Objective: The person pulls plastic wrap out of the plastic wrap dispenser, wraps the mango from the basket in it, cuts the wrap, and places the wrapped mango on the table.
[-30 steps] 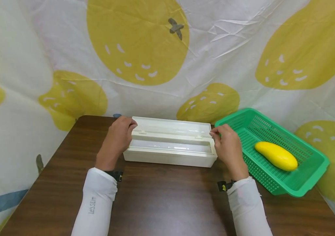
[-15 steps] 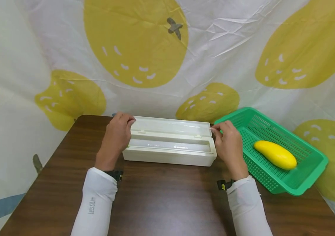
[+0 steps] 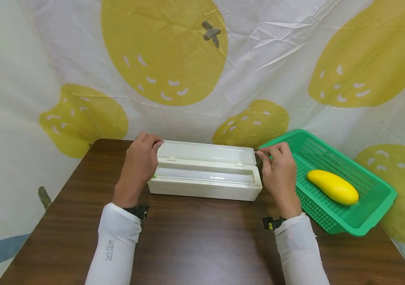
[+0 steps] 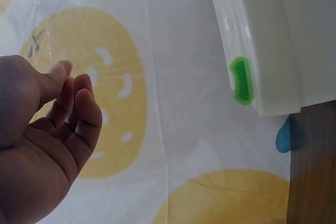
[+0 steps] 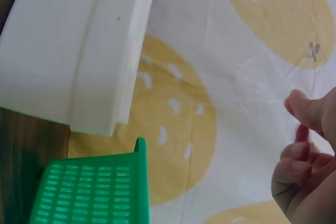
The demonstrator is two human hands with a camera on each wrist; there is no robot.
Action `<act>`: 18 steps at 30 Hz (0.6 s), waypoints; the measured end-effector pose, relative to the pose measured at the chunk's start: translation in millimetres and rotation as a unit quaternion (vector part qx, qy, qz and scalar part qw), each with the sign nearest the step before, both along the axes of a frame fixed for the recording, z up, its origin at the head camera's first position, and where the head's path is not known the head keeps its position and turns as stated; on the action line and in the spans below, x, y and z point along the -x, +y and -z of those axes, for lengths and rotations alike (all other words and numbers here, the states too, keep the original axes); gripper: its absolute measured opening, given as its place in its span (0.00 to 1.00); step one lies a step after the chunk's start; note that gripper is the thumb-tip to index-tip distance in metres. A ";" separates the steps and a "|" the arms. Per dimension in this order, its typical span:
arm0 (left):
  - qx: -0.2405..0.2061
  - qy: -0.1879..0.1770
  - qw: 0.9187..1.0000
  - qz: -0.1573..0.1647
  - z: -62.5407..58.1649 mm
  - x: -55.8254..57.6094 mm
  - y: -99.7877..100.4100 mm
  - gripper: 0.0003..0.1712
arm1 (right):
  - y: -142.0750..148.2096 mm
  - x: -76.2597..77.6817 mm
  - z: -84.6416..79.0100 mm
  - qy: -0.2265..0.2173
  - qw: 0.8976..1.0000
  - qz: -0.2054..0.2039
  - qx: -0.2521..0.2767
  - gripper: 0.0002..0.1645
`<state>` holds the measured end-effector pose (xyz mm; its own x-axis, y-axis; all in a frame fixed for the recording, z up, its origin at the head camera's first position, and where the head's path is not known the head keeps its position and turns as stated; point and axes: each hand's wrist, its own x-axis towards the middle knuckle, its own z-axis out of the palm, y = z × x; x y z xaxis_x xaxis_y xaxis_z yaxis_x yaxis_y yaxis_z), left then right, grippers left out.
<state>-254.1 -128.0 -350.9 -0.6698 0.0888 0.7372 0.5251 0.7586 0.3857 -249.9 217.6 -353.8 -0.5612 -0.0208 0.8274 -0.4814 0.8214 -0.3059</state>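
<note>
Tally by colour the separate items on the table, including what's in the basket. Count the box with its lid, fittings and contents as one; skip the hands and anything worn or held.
White: 1 (box)
Green: 1 (basket)
Yellow: 1 (fruit)
Total: 3

Box: smooth plastic. Roll: glossy. Basket: satin plastic. Tabletop: wood-grained, semi-gloss. Backdrop: creased, shiny sheeting.

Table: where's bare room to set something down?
Free: table before the white box, between left sleeve and right sleeve; also left sleeve to table's left edge. Crowded: right of the box, green basket close alongside.
</note>
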 end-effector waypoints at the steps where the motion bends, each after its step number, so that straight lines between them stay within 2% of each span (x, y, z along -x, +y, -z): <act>1: -0.001 0.003 1.000 0.001 -0.2 -0.7 0.2 0.07 | -0.5 -0.7 -0.3 0.004 1.000 0.001 0.005 0.07; 9: -0.018 0.016 1.000 0.012 -6.2 -3.2 0.4 0.07 | -3.8 -3.1 -6.5 0.043 0.998 0.000 0.043 0.05; 18: -0.035 0.020 0.999 0.019 -13.8 -7.3 -0.7 0.07 | -5.7 -6.9 -10.4 0.022 0.997 -0.017 0.065 0.08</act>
<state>-246.7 -128.7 -337.1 -0.6373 0.0617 0.7681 0.5691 0.7098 0.4151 -243.1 211.9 -343.4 -0.5253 0.0708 0.8480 -0.5230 0.7593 -0.3873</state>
